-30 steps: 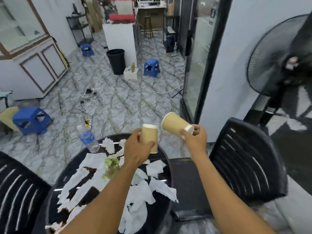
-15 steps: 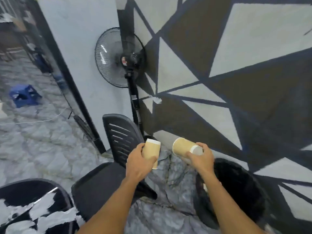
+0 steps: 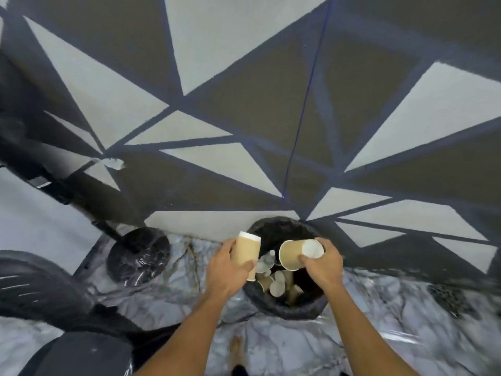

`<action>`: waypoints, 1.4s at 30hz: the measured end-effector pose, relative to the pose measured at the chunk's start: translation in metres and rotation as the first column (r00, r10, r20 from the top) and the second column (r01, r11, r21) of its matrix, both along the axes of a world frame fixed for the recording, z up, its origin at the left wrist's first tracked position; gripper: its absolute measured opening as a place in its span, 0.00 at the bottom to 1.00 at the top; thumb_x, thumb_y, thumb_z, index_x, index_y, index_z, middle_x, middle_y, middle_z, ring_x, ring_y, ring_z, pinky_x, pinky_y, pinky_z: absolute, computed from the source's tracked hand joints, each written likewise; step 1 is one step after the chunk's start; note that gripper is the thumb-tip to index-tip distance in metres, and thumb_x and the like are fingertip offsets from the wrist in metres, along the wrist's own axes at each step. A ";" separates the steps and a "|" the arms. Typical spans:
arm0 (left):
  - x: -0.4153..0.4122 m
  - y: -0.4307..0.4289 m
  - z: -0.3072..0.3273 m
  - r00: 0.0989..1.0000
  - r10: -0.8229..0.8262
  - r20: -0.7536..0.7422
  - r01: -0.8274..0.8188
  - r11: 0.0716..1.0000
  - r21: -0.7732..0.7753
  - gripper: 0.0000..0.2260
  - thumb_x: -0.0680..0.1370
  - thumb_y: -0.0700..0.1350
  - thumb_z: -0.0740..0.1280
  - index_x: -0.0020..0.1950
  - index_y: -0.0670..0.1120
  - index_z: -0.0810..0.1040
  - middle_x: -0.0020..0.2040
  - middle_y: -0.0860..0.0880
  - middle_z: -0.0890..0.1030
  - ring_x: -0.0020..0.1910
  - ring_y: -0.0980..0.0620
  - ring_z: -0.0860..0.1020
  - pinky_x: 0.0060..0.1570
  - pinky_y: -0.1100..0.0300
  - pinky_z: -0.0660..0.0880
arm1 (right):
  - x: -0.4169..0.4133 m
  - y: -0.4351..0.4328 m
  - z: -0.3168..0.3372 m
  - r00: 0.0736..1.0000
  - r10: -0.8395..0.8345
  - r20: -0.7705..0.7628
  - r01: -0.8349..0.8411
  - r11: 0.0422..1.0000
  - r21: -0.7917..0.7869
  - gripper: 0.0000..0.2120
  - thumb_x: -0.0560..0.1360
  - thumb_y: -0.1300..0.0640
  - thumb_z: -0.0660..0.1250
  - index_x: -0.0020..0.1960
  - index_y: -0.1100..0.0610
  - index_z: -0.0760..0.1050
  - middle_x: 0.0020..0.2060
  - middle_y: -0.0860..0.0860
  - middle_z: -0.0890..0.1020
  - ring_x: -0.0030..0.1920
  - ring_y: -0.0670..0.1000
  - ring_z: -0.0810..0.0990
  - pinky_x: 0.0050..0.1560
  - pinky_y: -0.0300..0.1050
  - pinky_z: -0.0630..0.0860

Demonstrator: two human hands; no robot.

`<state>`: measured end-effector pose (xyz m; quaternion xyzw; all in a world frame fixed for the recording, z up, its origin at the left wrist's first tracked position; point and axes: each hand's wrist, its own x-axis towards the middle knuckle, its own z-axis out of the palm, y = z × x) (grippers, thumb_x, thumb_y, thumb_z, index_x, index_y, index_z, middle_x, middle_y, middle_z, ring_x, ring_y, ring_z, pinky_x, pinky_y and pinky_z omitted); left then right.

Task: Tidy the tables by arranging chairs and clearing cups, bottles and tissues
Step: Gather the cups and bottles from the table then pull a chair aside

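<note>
At the black bin (image 3: 287, 312), left grip (image 3: 225, 270) clamps tan cup (image 3: 245, 252), right grip (image 3: 322, 267) tilted cup (image 3: 291, 253).

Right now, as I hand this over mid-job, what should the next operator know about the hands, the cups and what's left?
Left hand: grips a roughly upright paper cup over the bin's left rim.
Right hand: fingers grip a second cup, tipped on its side above the bin opening.
Bin: black-lined, by the wall, already holding several discarded cups.
Done: both cups are at the bin.
Left: release both into it. The tables are out of view, so check them afterwards.
</note>
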<state>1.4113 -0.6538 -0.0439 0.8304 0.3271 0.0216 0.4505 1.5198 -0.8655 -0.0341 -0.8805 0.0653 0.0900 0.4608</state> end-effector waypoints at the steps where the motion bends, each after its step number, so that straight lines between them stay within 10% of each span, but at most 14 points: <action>1: 0.013 0.001 -0.006 1.000 -0.013 -0.008 0.013 1.000 -0.018 0.30 0.67 0.59 0.76 0.66 0.57 0.71 0.59 0.53 0.79 0.57 0.48 0.77 0.57 0.47 0.77 | 0.010 0.000 -0.006 1.000 -0.022 -0.005 0.021 1.000 -0.017 0.30 0.62 0.61 0.80 0.62 0.52 0.75 0.54 0.51 0.80 0.53 0.54 0.78 0.53 0.50 0.78; 24: 0.180 -0.022 -0.079 0.923 -0.122 -0.364 0.082 0.989 -0.124 0.37 0.73 0.60 0.71 0.79 0.52 0.61 0.73 0.45 0.70 0.70 0.43 0.70 0.68 0.50 0.70 | 0.159 -0.026 -0.104 0.967 0.033 -0.252 -0.100 0.961 -0.257 0.43 0.61 0.50 0.81 0.72 0.52 0.67 0.65 0.54 0.77 0.65 0.58 0.75 0.62 0.55 0.76; 42: 0.217 -0.043 -0.061 0.925 -0.021 -0.381 0.000 0.998 -0.055 0.25 0.74 0.48 0.72 0.70 0.51 0.73 0.64 0.49 0.79 0.55 0.51 0.79 0.58 0.58 0.77 | 0.227 -0.012 -0.090 0.820 0.456 -0.346 -0.522 0.843 -0.128 0.19 0.68 0.58 0.74 0.58 0.51 0.80 0.57 0.49 0.82 0.55 0.50 0.80 0.56 0.43 0.76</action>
